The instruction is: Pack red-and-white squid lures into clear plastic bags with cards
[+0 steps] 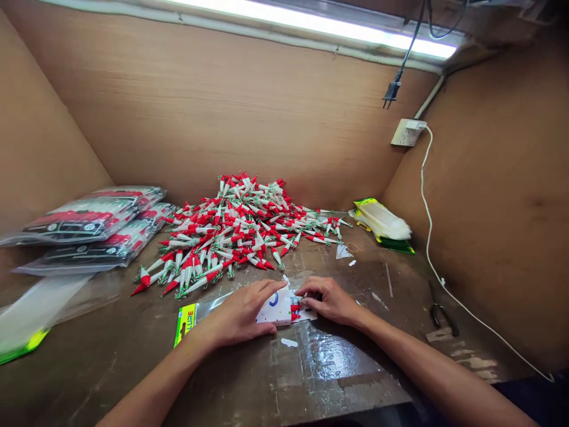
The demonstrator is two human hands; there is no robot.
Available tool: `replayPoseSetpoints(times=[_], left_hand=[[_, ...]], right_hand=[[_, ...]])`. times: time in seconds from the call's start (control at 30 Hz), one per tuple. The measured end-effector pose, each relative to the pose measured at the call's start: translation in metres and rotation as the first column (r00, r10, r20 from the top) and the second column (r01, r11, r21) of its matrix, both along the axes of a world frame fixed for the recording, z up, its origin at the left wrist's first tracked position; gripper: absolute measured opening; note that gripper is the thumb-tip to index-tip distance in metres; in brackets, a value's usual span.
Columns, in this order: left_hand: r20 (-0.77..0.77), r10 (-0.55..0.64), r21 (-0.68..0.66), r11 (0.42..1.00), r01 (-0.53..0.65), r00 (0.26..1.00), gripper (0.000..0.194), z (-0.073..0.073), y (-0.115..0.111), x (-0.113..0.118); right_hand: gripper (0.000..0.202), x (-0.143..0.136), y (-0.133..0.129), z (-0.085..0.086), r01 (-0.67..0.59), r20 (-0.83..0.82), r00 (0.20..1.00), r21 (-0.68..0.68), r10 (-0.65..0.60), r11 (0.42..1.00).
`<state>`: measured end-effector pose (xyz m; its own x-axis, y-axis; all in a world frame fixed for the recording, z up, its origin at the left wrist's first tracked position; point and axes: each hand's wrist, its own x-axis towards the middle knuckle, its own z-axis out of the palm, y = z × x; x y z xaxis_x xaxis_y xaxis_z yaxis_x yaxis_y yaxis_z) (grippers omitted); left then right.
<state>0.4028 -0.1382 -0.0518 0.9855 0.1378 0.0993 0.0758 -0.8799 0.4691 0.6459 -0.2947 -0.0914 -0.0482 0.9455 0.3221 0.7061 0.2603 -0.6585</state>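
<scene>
Near the table's front, a white dotted packet (276, 309) with a blue mark lies between my hands, red tips (295, 312) showing at its right end. My left hand (243, 313) grips the packet from the left, thumb below and fingers above. At the open end, the fingers of my right hand (326, 298) are curled and pressed together by the red tips; what they hold is too small to make out. Partly under my left hand lies a clear bag with a yellow-green header (185, 320). Behind them spreads a pile of red and white lures (240, 225).
Filled clear bags (89, 222) are stacked at the left, with clear sleeves (44, 308) in front. More green-yellow header bags (384, 222) lie back right. Black pliers (441, 314) and a white cable (429, 219) are at the right. A plug (392, 91) hangs above.
</scene>
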Motion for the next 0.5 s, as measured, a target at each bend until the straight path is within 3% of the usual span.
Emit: replayPoseSetpoints(times=[0.07,0.13,0.2,0.37,0.5], left_hand=[[-0.008,0.013,0.003,1.000,-0.013,1.000,0.081,0.000,0.000,-0.001],[-0.011,0.015,0.007,1.000,-0.015,1.000,0.083,-0.002,0.001,-0.001],[-0.006,0.016,0.008,1.000,-0.016,1.000,0.084,-0.003,0.001,-0.002],[-0.011,0.028,0.008,1.000,-0.028,1.000,0.084,-0.005,0.001,-0.003],[-0.030,0.036,0.023,0.999,-0.035,0.999,0.085,-0.003,0.000,-0.004]], right_hand=[[0.018,0.018,0.009,0.007,0.147,0.138,0.980,-0.015,-0.143,0.989],[0.020,0.041,0.025,0.016,0.332,0.326,0.895,-0.029,-0.305,0.943],[0.020,0.062,0.048,0.027,0.446,0.433,0.812,-0.028,-0.391,0.895],[0.020,0.081,0.108,0.035,0.545,0.542,0.712,-0.024,-0.448,0.838],[0.028,0.070,0.123,0.034,0.545,0.535,0.715,-0.022,-0.451,0.838]])
